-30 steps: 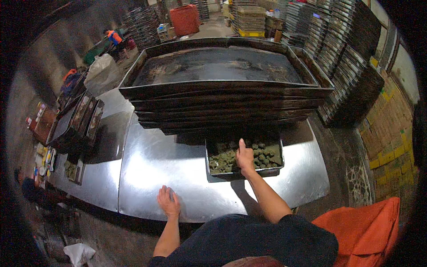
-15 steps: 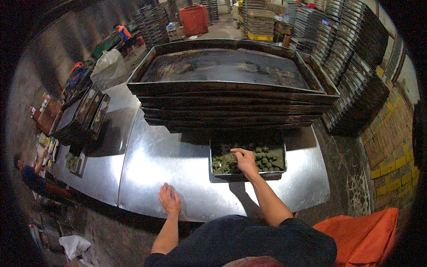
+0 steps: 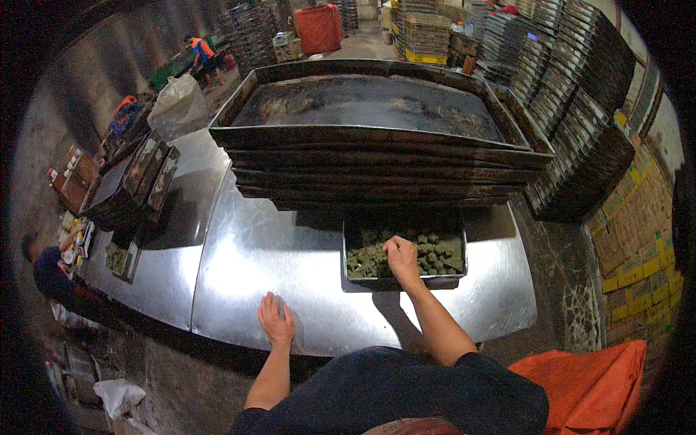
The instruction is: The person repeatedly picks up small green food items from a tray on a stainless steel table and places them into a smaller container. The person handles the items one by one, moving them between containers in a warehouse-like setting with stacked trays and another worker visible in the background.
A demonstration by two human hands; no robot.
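My left hand [image 3: 275,320] lies flat on the shiny metal table [image 3: 254,272], fingers stretched out and holding nothing. Over a dark rectangular tray [image 3: 465,254] at the right, my right hand [image 3: 402,259] has its fingers curled together; what they hold, if anything, is hidden. Greenish-brown lumps [image 3: 442,257] fill the right part of that tray, rounded and bunched close. Looser, crumbly material of the same colour [image 3: 364,262] lies to the left of the hand. The tray's far end is in the shadow of a stack of large dark metal trays [image 3: 377,152] just behind it.
Another tray stack [image 3: 119,185] stands at the table's left, with a smaller tray of green material [image 3: 117,257] near it. A person [image 3: 54,272] works at the far left; another in orange [image 3: 203,54] is farther back. Tall tray piles [image 3: 580,130] rise at the right.
My right hand has shifted slightly within the tray and its fingers have curled in more. My left hand stays on the table. The person at the left has leaned farther into view.
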